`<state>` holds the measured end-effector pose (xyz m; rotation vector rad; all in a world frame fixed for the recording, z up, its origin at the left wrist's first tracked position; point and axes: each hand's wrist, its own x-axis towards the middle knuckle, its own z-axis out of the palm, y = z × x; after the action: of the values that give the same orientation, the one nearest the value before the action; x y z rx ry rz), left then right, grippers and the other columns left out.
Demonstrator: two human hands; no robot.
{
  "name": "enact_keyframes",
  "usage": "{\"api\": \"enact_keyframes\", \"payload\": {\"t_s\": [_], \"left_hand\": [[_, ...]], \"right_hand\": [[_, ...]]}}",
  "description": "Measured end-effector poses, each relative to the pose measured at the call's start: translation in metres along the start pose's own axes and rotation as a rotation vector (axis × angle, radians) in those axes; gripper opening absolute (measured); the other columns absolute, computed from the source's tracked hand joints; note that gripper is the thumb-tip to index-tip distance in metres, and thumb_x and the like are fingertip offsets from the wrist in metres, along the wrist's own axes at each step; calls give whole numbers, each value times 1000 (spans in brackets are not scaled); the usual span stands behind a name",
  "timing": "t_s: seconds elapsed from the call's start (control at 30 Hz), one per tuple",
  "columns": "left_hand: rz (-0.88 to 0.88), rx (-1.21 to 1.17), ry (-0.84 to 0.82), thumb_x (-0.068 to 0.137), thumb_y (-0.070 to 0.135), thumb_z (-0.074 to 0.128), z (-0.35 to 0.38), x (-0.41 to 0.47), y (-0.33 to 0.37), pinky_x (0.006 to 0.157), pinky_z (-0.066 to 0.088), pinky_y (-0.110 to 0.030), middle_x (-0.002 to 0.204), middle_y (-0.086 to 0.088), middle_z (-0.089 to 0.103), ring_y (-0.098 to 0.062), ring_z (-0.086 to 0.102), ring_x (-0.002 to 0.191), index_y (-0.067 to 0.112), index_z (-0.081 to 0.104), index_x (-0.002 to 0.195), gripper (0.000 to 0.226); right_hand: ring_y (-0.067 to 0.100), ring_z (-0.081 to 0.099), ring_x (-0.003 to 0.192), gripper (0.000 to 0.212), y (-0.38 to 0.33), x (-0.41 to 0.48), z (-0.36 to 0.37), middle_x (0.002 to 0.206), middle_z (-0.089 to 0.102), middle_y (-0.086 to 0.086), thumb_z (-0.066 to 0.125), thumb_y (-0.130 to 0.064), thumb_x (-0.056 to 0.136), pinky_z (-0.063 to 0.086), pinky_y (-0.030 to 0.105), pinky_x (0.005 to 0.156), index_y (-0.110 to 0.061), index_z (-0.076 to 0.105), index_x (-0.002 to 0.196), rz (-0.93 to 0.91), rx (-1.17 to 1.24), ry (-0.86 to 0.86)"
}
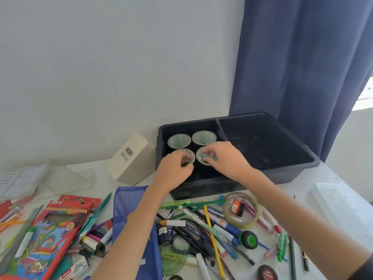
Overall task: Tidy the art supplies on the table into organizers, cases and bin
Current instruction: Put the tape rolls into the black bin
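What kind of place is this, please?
Probably a home room used for drawing or schoolwork: a white table strewn with pens, a coloured pencil box, and a blue curtain beside a plain wall.

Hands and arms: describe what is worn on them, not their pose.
Both forearms are bare, with no watch or bracelet at either wrist. The left hand wears a thin ring on one finger. The right hand shows no ring; a dark sleeve covers that arm's upper part at the lower right corner.
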<state>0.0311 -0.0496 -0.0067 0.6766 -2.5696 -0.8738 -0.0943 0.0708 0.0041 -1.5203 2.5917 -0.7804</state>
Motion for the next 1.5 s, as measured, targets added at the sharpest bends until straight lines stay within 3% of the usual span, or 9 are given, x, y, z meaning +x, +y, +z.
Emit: {"api": "enact_keyframes", "payload": {"t_s": [0.17, 0.4, 0.53, 0.7, 0.87, 1.0, 1.17, 1.37, 1.5], "left_hand": [[33, -194, 169, 87, 10, 56, 9, -34, 22, 78, 46, -13, 95, 11, 65, 6, 56, 83, 21, 66, 103, 22], [32, -372, 227, 88, 6, 55, 27, -81, 44, 69, 44, -7, 84, 9, 65, 5, 56, 78, 20, 66, 94, 20], [0, -362, 156, 87, 6, 55, 35, -97, 41, 69, 43, -4, 86, 7, 67, 3, 58, 79, 19, 68, 94, 19], [-13, -381, 116, 87, 4, 54, 34, -100, 37, 70, 44, -5, 87, 4, 69, 0, 60, 81, 17, 69, 91, 21], [28, -417, 160, 87, 2, 54, 23, -97, 37, 68, 46, -8, 82, 5, 69, 0, 61, 75, 17, 70, 87, 21], [33, -441, 217, 87, 2, 54, 13, -87, 36, 70, 46, -9, 81, 8, 68, -2, 62, 76, 18, 69, 87, 22], [40, -429, 295, 88, 3, 54, -4, -73, 35, 69, 44, -6, 85, 5, 67, -3, 59, 77, 13, 70, 89, 19], [-64, -385, 371, 89, 6, 51, -19, -45, 15, 68, 41, -5, 95, 4, 66, -2, 57, 83, 17, 67, 93, 21], [-97, -352, 326, 90, 6, 50, -19, -30, -1, 83, 43, -18, 104, 1, 64, -7, 57, 96, 15, 65, 102, 21]], "right_hand": [[1, 53, 69, 12, -15, -42, -18, 83, 60, -17, 61, -19, 88, 49, 22, 71, -24, 68, 96, -56, 146, 117], [16, 63, 71, 17, -3, -102, 8, 76, 63, -2, 59, -31, 85, 55, 30, 65, -17, 61, 75, 242, -109, -274], [19, 60, 78, 23, 5, -123, 26, 95, 63, 1, 60, -33, 87, 55, 30, 67, -17, 64, 102, 320, -214, -263], [19, 57, 72, 22, 3, -128, 27, 90, 60, 2, 55, -31, 89, 55, 29, 65, -16, 66, 100, 369, -254, -207], [18, 58, 82, 15, -6, -124, 6, 87, 63, 1, 53, -28, 88, 49, 36, 79, -16, 59, 94, 342, 25, -113], [9, 57, 86, 12, -17, -111, -14, 98, 61, -7, 55, -29, 91, 45, 18, 70, -22, 61, 99, 284, 280, 25], [3, 53, 97, 24, -26, -90, -36, 111, 59, -10, 57, -27, 92, 41, 18, 84, -24, 62, 115, 130, 322, 1], [-15, 54, 89, 24, -46, -52, -52, 100, 61, -24, 58, -20, 92, 39, -2, 71, -32, 64, 112, 9, 488, 153], [-4, 56, 94, 25, -44, -23, -38, 108, 64, -12, 58, -13, 91, 40, 7, 77, -23, 66, 113, -15, 444, 77]]}}
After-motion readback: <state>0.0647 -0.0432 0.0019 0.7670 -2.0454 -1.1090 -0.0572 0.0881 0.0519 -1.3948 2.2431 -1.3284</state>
